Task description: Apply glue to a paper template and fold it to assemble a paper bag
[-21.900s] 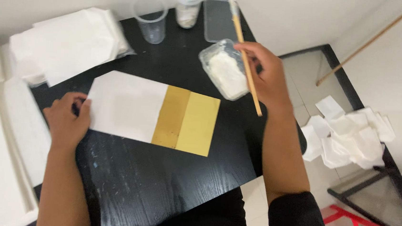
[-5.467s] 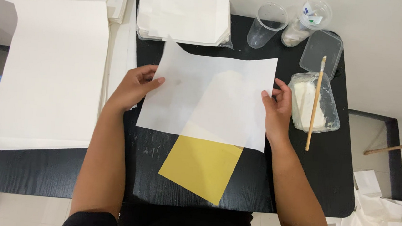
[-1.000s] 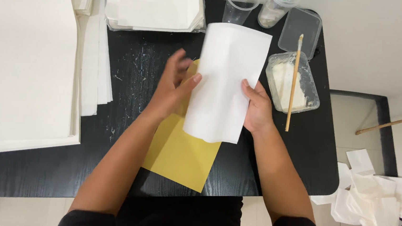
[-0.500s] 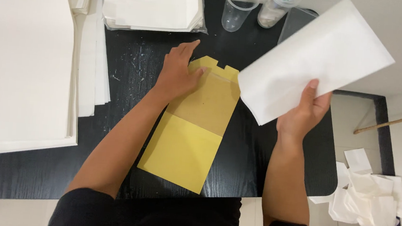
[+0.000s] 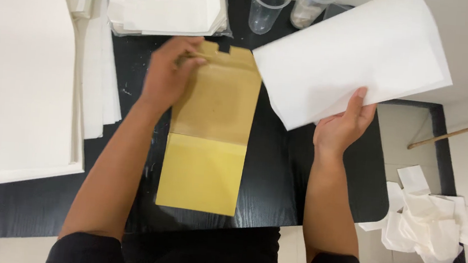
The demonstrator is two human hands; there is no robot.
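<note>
Black wood-grain surface [image 5: 275, 179] fills the view, pale tiled floor [image 5: 411, 145] off its right edge, and down there a heap of crumpled white paper [image 5: 432, 225] lies beside a thin wooden stick [image 5: 456, 134] slanting across the tiles. Along the left edge of the surface sits a big stack of white sheets [image 5: 21, 76], with narrower sheets tucked against it; at the far edge, another white pile in clear wrap [image 5: 166, 4], then a clear plastic cup [image 5: 265, 11] and a small bottle [image 5: 311, 4], both cut off by the top of the frame. Now the brown-and-yellow envelope [image 5: 212, 130]: it lies flat in the middle of the surface, long axis running from the near edge to the far edge with a slight lean to the right, notched brown end pointing away from the person, brighter yellow half toward them. Left hand [image 5: 166, 73] is down on that far end, fingers curled and pinching at the notched top corner, though motion blur makes the exact grip hard to read. Right hand [image 5: 343, 126] is lifted over the right edge, thumb and fingers closed on the lower edge of a folded white sheet [image 5: 356, 57], which tilts up to the right, hangs well clear of the envelope and hides the far right corner of the surface.
</note>
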